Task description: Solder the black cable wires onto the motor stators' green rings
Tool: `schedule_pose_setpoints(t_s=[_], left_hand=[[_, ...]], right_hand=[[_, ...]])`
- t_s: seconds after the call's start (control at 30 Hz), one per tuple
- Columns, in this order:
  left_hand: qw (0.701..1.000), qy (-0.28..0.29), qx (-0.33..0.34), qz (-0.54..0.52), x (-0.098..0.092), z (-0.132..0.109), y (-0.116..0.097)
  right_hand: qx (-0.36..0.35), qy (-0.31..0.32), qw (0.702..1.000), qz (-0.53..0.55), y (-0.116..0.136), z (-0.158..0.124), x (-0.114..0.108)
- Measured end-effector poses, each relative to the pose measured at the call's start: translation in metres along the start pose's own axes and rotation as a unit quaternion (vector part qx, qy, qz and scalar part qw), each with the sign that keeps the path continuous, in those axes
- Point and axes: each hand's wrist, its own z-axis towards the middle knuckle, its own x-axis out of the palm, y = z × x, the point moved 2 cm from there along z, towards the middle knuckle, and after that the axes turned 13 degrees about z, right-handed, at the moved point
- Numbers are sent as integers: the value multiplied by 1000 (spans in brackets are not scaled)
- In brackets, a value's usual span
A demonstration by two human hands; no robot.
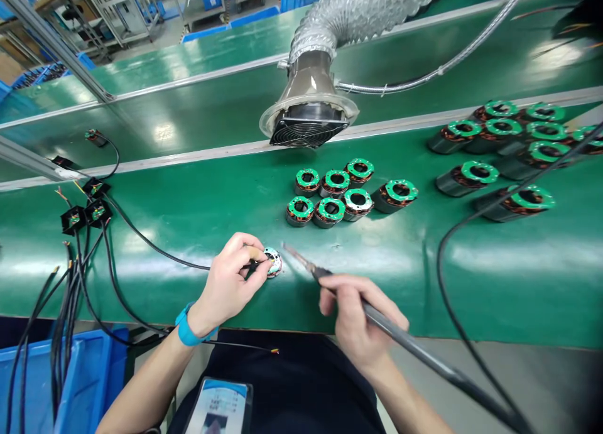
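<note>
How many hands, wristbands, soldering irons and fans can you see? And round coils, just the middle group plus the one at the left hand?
Hands (left hand, right hand): 2
Wristbands: 1
Soldering irons: 1
Fans: 1
Middle group coils: 7
Coil at left hand: 1
Total: 13

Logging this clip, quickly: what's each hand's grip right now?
Left hand: closed, pinching the black cable at the ring-topped part.
Right hand: closed around the soldering iron.

Left hand [233, 276] closed in pinch; right hand [358, 318] apart, in pen-like grip.
</note>
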Motion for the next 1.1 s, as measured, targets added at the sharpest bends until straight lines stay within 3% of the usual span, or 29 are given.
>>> schedule_pose_setpoints(t_s=[0.1, 0.23, 0.37, 0.73, 1.0, 1.1], left_hand=[[1000, 6, -3, -5, 0, 1, 0], [1000, 11, -1, -3, -1, 2, 1], [1000, 10, 6, -3, 0, 3, 2], [1000, 6, 10, -15, 1, 3, 2], [1000, 3, 12, -8, 3, 4, 1], [1000, 3, 12, -4, 2, 4, 1]], right_hand=[[-1, -38, 999, 23, -1, -13, -9], [5, -37, 999, 39, -4, -14, -7], [36, -17, 997, 71, -8, -13, -5], [136, -60, 974, 173, -8, -6, -3], [121, -45, 979, 157, -10, -8, -4], [109, -70, 978, 161, -8, -8, -4]])
